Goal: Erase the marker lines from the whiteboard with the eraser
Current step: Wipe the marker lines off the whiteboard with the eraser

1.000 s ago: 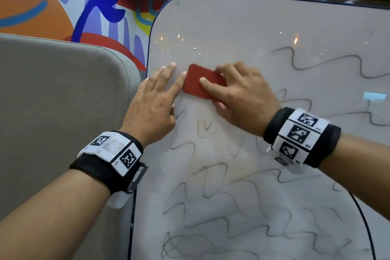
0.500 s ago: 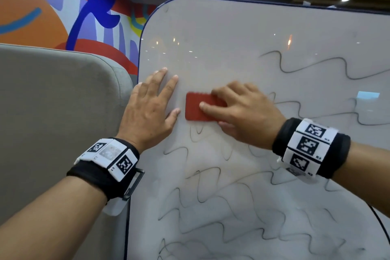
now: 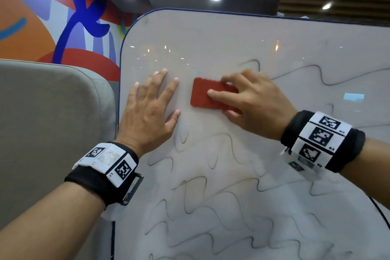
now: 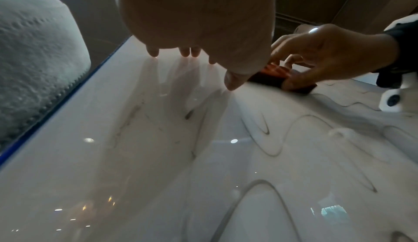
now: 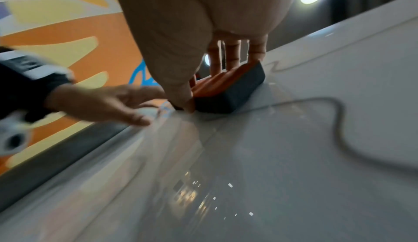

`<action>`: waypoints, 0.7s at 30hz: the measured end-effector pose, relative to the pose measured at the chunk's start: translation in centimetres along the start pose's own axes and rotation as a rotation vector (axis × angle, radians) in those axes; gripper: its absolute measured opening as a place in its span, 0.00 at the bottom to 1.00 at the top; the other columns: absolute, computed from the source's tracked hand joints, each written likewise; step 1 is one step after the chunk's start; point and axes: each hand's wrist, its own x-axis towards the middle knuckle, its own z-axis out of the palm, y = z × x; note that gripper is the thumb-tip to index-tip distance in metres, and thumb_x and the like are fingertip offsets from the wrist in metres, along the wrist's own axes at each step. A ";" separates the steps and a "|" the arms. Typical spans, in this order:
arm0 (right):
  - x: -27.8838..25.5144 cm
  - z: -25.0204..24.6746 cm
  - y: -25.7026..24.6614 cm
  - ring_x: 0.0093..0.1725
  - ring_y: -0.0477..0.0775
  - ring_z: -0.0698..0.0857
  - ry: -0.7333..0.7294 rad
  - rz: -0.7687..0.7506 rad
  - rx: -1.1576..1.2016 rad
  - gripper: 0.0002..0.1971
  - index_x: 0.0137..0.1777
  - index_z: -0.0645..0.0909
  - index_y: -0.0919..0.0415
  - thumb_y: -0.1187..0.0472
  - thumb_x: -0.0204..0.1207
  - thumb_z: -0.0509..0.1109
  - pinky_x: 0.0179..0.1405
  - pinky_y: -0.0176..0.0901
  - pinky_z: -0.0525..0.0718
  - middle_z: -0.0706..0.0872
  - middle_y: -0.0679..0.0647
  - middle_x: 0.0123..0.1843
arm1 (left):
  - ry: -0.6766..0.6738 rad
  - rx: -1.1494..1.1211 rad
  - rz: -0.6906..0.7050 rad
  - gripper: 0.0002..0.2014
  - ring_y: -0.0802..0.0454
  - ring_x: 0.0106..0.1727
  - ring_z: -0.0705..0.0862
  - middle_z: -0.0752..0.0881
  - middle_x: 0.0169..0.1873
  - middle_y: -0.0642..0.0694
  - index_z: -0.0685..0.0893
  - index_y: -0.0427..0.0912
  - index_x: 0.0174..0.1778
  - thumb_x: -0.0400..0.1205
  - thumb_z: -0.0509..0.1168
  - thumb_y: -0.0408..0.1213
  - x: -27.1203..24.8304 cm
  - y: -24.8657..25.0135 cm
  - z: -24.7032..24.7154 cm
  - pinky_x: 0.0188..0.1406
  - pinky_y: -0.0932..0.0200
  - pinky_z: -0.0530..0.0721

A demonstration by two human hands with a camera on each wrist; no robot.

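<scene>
We are pressing our left hand [image 3: 147,110] flat on the whiteboard [image 3: 211,48], near its left edge, with the fingers [image 3: 162,76] straight and spread and holding nothing. We think we are doing this to keep the board from wobbling while we are rubbing. Our right hand [image 3: 253,101] is holding the red eraser [image 3: 202,96] against the board, just beside the left hand but not touching it. The first finger is lying across the top of the eraser, the thumb is pinching its lower side, and the other fingers are curling over the upper side, so it is sitting snug under the hand and we can push hard. The top left part of the board is looking clean now. Lots of wavy marker lines [image 3: 211,207] are waiting below and to the right of the eraser, so we think most of the rubbing is yet to come
</scene>
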 end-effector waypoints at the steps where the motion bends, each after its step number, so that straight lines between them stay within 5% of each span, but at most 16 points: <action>1: 0.4 -0.4 0.9 0.53 0.69 0.80 0.038 0.078 -0.005 0.26 0.68 0.83 0.53 0.58 0.68 0.79 0.46 0.61 0.82 0.83 0.63 0.62 | -0.001 -0.004 -0.001 0.35 0.42 0.84 0.59 0.60 0.84 0.43 0.63 0.49 0.84 0.80 0.59 0.53 0.0 0.2 0.1 0.81 0.33 0.59; 3: 0.5 -0.7 1.6 0.53 0.69 0.79 0.069 0.137 -0.015 0.25 0.68 0.82 0.54 0.57 0.69 0.78 0.47 0.62 0.81 0.82 0.64 0.62 | 0.004 -0.004 -0.005 0.35 0.42 0.84 0.59 0.60 0.85 0.43 0.63 0.49 0.84 0.80 0.58 0.54 0.1 0.4 0.2 0.81 0.34 0.58; 9: -2.2 0.7 -1.3 0.51 0.67 0.83 -0.070 -0.150 0.007 0.27 0.65 0.84 0.52 0.57 0.63 0.79 0.43 0.55 0.81 0.85 0.61 0.60 | 0.025 0.006 0.031 0.35 0.43 0.85 0.59 0.60 0.85 0.43 0.64 0.49 0.84 0.80 0.57 0.55 0.8 1.1 0.2 0.81 0.34 0.60; 14: -0.4 -0.7 1.6 0.55 0.69 0.81 0.073 0.108 0.006 0.25 0.67 0.84 0.53 0.56 0.68 0.79 0.46 0.60 0.82 0.83 0.62 0.61 | 0.026 0.021 0.066 0.34 0.43 0.84 0.60 0.61 0.84 0.43 0.65 0.50 0.84 0.80 0.58 0.54 1.3 2.5 0.4 0.81 0.34 0.60; 21: -2.5 -0.4 1.7 0.51 0.64 0.83 -0.015 -0.080 -0.025 0.26 0.65 0.85 0.51 0.55 0.65 0.81 0.42 0.54 0.82 0.85 0.59 0.60 | -0.001 0.018 0.094 0.35 0.43 0.85 0.60 0.60 0.84 0.43 0.64 0.49 0.84 0.78 0.57 0.53 1.7 3.3 0.5 0.81 0.33 0.61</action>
